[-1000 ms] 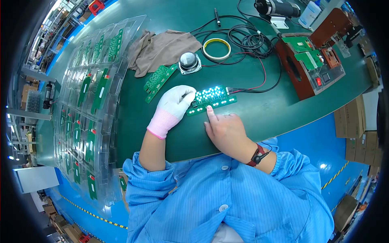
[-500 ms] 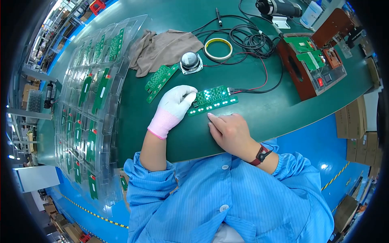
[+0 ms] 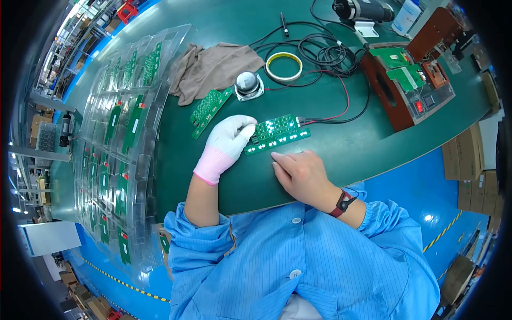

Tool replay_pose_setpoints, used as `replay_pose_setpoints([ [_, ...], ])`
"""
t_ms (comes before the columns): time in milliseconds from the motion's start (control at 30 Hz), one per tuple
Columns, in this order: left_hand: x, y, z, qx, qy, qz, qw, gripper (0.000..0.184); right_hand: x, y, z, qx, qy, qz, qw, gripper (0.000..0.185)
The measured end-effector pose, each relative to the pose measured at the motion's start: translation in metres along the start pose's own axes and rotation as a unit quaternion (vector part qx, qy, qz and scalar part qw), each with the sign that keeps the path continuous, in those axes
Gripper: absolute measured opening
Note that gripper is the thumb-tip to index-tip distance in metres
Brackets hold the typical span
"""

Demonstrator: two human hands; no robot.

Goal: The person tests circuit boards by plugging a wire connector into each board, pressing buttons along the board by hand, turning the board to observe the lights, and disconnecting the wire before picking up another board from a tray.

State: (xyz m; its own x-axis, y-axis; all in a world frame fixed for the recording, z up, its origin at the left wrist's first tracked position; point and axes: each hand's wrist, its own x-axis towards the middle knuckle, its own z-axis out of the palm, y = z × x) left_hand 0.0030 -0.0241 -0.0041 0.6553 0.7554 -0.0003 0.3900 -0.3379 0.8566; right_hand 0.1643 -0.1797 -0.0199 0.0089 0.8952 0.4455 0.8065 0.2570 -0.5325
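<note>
Clock read from the lit circuit board [image 3: 276,129], which lies on the worktop [image 3: 354,146] just in front of the person.

Risks, my judgement:
- Trays [image 3: 141,176], nine o'clock: a wide left elbow could knock them and shift the boards inside.
- Control box [image 3: 413,98], between two and three: a snag on the black cable [image 3: 338,122] could tug the plug [image 3: 300,120] at the board's two-to-three end and cut the lights.
- Spare board [image 3: 210,109], between nine and ten: lies near the glove; could get brushed or mixed up.
- Board itself: a bare fingertip could short live contacts.

Hands:
- Left hand [image 3: 230,137], gloved, nine o'clock: thumb and fingers drawn together, seemingly pinching the board's near end.
- Right hand [image 3: 303,172], bare, five o'clock: released, loosely curled, index fingertip just short of the board's lower edge, apart from it.
</note>
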Motion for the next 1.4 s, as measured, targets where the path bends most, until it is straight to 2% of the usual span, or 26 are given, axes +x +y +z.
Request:
replay_pose_setpoints([
  [400,-0.001,-0.001,0.002,-0.040,0.002,-0.023,0.999,0.024,0.001,-0.001,-0.003,0.013,-0.006,0.011,1.000,0.014],
  [600,0.002,0.003,-0.001,-0.013,0.004,-0.016,1.000,0.024,-0.001,0.003,0.000,0.034,0.013,0.005,0.999,0.013],
  [767,-0.001,0.016,-0.001,-0.061,0.005,-0.084,0.995,0.023,-0.001,0.001,-0.002,0.032,0.002,0.020,0.999,0.013],
  [967,-0.001,0.009,0.000,-0.077,0.005,-0.080,0.994,0.024,-0.002,0.000,-0.003,0.041,-0.001,0.022,0.999,0.013],
  [1067,0.000,0.007,-0.002,-0.044,0.004,-0.054,0.998,0.026,0.001,0.003,-0.002,0.041,0.010,0.007,0.999,0.012],
  [1233,-0.001,0.005,-0.003,-0.077,-0.001,-0.076,0.994,0.028,-0.001,0.001,-0.003,0.035,-0.004,0.022,0.999,0.013],
  [1300,0.000,0.004,-0.003,-0.070,0.001,-0.066,0.995,0.027,-0.001,0.003,-0.005,0.030,0.002,0.027,0.999,0.014],
  [1400,0.000,0.003,-0.003,-0.080,0.001,-0.064,0.995,0.026,-0.007,0.017,-0.006,-0.030,0.071,0.032,0.996,0.020],
])
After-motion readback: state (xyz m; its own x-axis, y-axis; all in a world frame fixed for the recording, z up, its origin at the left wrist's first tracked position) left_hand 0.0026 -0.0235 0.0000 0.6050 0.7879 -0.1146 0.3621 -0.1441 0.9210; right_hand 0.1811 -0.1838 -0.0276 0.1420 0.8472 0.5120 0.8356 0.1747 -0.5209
